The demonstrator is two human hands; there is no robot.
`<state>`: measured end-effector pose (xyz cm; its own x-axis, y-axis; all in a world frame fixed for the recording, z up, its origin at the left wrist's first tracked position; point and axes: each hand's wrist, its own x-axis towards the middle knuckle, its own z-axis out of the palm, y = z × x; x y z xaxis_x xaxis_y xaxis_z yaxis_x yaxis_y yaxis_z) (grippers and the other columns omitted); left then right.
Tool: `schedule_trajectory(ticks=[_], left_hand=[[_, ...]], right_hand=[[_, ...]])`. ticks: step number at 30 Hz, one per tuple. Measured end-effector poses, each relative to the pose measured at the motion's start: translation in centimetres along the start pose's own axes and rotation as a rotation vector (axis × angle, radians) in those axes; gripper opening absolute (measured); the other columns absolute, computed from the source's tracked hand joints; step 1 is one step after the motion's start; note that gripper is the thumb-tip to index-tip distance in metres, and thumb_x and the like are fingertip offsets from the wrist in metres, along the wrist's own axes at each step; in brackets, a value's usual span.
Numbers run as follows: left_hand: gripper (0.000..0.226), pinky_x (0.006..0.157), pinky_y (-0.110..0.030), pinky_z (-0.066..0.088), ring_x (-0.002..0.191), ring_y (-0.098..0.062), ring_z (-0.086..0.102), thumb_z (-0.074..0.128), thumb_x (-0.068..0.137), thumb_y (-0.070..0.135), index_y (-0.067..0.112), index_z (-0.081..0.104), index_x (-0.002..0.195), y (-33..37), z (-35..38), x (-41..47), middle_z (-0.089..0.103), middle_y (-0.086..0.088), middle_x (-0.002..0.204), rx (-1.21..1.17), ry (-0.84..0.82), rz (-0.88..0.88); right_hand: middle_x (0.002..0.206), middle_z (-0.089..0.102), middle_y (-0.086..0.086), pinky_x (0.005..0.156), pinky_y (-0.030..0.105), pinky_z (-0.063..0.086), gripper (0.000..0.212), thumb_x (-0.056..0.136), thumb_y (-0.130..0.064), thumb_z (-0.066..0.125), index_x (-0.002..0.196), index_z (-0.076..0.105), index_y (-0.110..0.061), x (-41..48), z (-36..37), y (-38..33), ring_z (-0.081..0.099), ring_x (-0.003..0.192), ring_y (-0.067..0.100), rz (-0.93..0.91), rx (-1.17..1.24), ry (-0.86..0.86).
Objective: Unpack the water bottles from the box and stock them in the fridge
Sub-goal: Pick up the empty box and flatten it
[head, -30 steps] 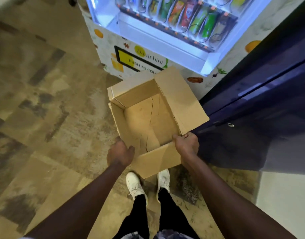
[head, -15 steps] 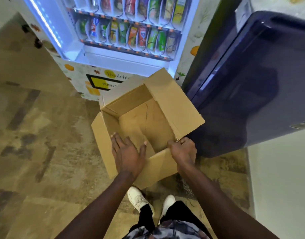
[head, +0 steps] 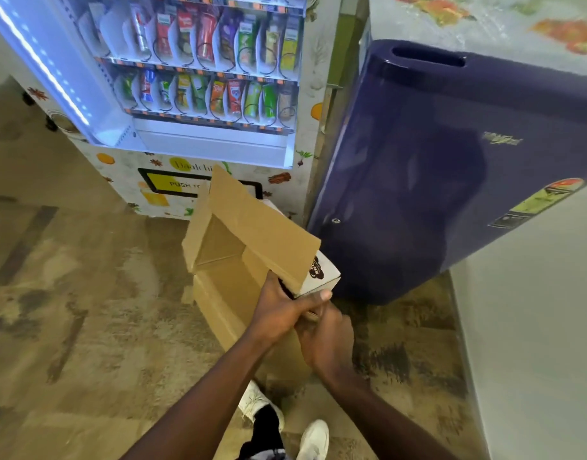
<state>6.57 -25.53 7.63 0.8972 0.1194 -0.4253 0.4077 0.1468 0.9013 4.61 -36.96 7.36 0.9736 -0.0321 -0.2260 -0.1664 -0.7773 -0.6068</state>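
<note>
Shifted the left hand point(head: 279, 313) off the inner wall of the box point(head: 225, 303) to its near right corner, beside the right hand point(head: 328, 343); raised and tipped the box. Gripping now with left fingers curled over the edge, thumb on top; right fingers curled under the same corner, mostly hidden. Held near, above the floor point(head: 86, 293), between vending machine point(head: 192, 151) and closed fridge point(head: 435, 180); no bottles seen inside, seemingly emptied. Spread the grip wider, probably: expect flex from thin corrugated card, swing from the loose flap point(head: 259, 234), twist from a one-corner hold. Matte brown, creased; white printed panel point(head: 322, 277) under the flap. Glossy, rounded blue fridge door.
</note>
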Motion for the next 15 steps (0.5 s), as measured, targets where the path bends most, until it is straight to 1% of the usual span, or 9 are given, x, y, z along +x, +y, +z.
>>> schedule_trajectory(ticks=[2, 4, 6, 7, 8, 10, 11, 13, 15], left_hand=[[0.069, 0.092, -0.043, 0.062, 0.112, -0.023, 0.075, 0.097, 0.074, 0.011, 0.012, 0.059, 0.132, -0.7, 0.8, -0.5, 0.079, -0.003, 0.119, -0.063, 0.022, -0.006], [0.056, 0.094, -0.046, 0.062, 0.113, -0.026, 0.075, 0.088, 0.084, 0.004, 0.009, 0.062, 0.132, -1.2, 1.7, -1.2, 0.078, -0.006, 0.121, -0.134, 0.062, -0.024], [0.039, 0.088, -0.041, 0.064, 0.109, -0.023, 0.077, 0.081, 0.092, 0.008, 0.01, 0.066, 0.128, -1.8, 2.5, -1.8, 0.079, -0.006, 0.121, -0.223, 0.132, -0.062], [0.034, 0.085, -0.037, 0.064, 0.107, -0.02, 0.077, 0.08, 0.094, 0.015, 0.013, 0.068, 0.126, -2.0, 2.9, -2.2, 0.079, -0.005, 0.12, -0.247, 0.173, -0.081], [0.031, 0.087, -0.035, 0.064, 0.107, -0.018, 0.077, 0.079, 0.096, 0.022, 0.019, 0.068, 0.125, -2.2, 3.1, -2.7, 0.079, -0.001, 0.12, -0.25, 0.204, -0.091], [0.023, 0.093, -0.033, 0.06, 0.111, -0.012, 0.074, 0.075, 0.098, 0.028, 0.032, 0.068, 0.12, -2.5, 3.7, -3.7, 0.079, 0.01, 0.119, -0.244, 0.206, -0.077], [0.021, 0.091, -0.031, 0.061, 0.111, -0.011, 0.074, 0.074, 0.099, 0.027, 0.035, 0.068, 0.118, -2.5, 3.8, -4.1, 0.079, 0.013, 0.117, -0.264, 0.193, -0.067], [0.027, 0.083, -0.029, 0.063, 0.108, -0.012, 0.076, 0.074, 0.098, 0.022, 0.034, 0.067, 0.122, -2.4, 4.0, -5.0, 0.079, 0.011, 0.117, -0.35, 0.177, -0.052], [0.038, 0.085, -0.038, 0.065, 0.111, -0.017, 0.076, 0.076, 0.095, 0.022, 0.029, 0.066, 0.131, -2.2, 3.7, -5.9, 0.079, 0.003, 0.121, -0.415, 0.164, -0.056]], right_hand=[[0.115, 0.075, 0.0, 0.092, 0.036, 0.056, 0.032, 0.092, -0.017, 0.071, 0.124, 0.069, -0.016, -1.2, -0.6, 1.2, 0.07, 0.109, 0.021, -0.086, -0.035, -0.019], [0.115, 0.073, -0.003, 0.095, 0.034, 0.054, 0.035, 0.091, -0.01, 0.068, 0.124, 0.068, -0.021, -2.3, -1.2, 2.4, 0.067, 0.112, 0.018, -0.176, -0.067, -0.045], [0.117, 0.073, -0.005, 0.097, 0.034, 0.054, 0.037, 0.089, -0.013, 0.069, 0.125, 0.067, -0.024, -3.2, -1.8, 3.2, 0.066, 0.113, 0.017, -0.225, -0.063, -0.077], [0.118, 0.073, -0.006, 0.099, 0.035, 0.054, 0.037, 0.089, -0.016, 0.07, 0.125, 0.068, -0.024, -3.7, -2.3, 3.6, 0.067, 0.113, 0.016, -0.23, -0.049, -0.1], [0.117, 0.074, -0.007, 0.099, 0.035, 0.054, 0.036, 0.089, -0.02, 0.071, 0.124, 0.069, -0.025, -4.0, -2.7, 4.0, 0.068, 0.111, 0.014, -0.23, -0.016, -0.118], [0.11, 0.076, -0.013, 0.096, 0.033, 0.057, 0.03, 0.087, -0.027, 0.076, 0.117, 0.074, -0.024, -4.7, -3.7, 4.8, 0.07, 0.104, 0.006, -0.191, 0.147, -0.142], [0.106, 0.077, -0.015, 0.094, 0.029, 0.057, 0.027, 0.086, -0.031, 0.079, 0.112, 0.077, -0.024, -4.9, -4.4, 5.3, 0.07, 0.101, 0.0, -0.143, 0.26, -0.149], [0.099, 0.078, -0.018, 0.088, 0.022, 0.056, 0.022, 0.085, -0.037, 0.083, 0.105, 0.079, -0.026, -5.2, -6.2, 6.4, 0.071, 0.095, -0.004, -0.022, 0.453, -0.13], [0.094, 0.078, -0.02, 0.077, 0.02, 0.056, 0.014, 0.088, -0.038, 0.081, 0.099, 0.079, -0.029, -5.7, -7.8, 8.1, 0.072, 0.089, -0.003, 0.045, 0.581, -0.018]])
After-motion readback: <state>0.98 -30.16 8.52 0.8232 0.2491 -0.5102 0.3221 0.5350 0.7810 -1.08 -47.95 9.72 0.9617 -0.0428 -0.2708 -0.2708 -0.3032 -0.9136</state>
